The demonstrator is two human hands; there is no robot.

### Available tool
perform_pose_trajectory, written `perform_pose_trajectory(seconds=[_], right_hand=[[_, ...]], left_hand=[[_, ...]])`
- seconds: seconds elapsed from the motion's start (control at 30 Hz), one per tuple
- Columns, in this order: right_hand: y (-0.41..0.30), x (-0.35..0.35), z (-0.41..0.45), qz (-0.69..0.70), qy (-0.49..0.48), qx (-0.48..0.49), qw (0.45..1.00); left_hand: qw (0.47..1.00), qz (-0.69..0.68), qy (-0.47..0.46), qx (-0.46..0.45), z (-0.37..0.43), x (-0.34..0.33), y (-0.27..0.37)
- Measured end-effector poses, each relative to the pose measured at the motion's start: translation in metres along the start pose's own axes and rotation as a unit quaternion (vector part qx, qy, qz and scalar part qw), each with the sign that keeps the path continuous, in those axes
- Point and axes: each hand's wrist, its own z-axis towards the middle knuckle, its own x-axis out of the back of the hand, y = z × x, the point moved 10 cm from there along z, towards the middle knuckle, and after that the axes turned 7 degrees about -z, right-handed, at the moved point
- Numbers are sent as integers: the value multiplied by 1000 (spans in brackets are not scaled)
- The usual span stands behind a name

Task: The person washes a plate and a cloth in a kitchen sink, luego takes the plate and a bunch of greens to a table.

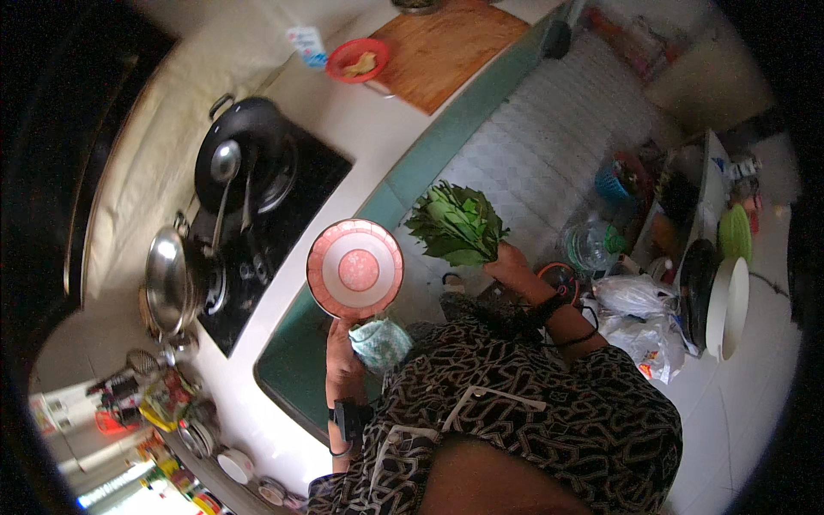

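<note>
My left hand (342,353) grips the lower rim of a pink-and-white patterned plate (358,270). The plate's round inner face is turned up toward me, with nothing on it. Against that same hand is a bunched green-and-white checked cloth (381,344); I cannot tell whether the fingers hold it too. In my right hand (508,265) is a bunch of green leafy vegetables (457,222), its leaves pointing left over the floor. The stems are hidden in the fist. The two hands are apart, in front of my patterned shirt.
Left of me, a black wok (241,154) holding a metal ladle (225,161) and a steel pan (168,280) sit on the black stove (309,167). Beyond are a wooden cutting board (444,51) and a red bowl (358,61). Plastic bags (644,322) and a large bottle (589,246) are at right.
</note>
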Motion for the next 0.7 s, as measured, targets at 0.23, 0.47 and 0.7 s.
perform_pose_trajectory(seconds=[0.23,0.47,0.7], right_hand=[[64,43,-33,-67,197,-17,978],[89,58,-88,97,207,-151,962],[124,80,-143,73,222,-295,927]], left_hand=[[986,71,-84,125,40,-91,8],[961,103,-170,191,93,-149,0],[942,156,-225,192,96,-231,-14]])
